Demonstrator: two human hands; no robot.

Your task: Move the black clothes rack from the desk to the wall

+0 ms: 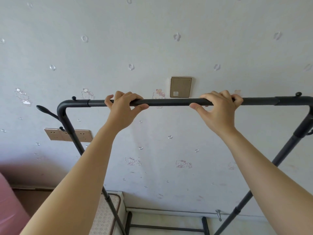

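Close against the far wall (152, 39), the black clothes rack (169, 101) stands between the person and the patterned wallpaper, and both bare arms stretch forward and up to its top bar. At left of centre the left hand (123, 107) wraps the bar from above, fingers curled over the far side and the thumb pressed along the near underside, so the hand is clenched around the tube. To the right, the right hand (218, 107) grips the same bar the same way, fingers over the top, thumb pointing left beneath it. Both wrists are bent back a little and the forearms run diagonally from the near lower corners toward the bar, well apart from each other.

That top bar lies level, its long axis running left to right, parallel to the wall. At each end it curves down into an upright leg; the legs splay outward toward the floor, and a low crossbar shows at the near bottom edge. Small hooks stick out at the corners. Behind the bar a gold switch plate (180, 87) sits on the wall, and a gold socket panel (67, 135) lies lower left, partly crossed by the left leg.
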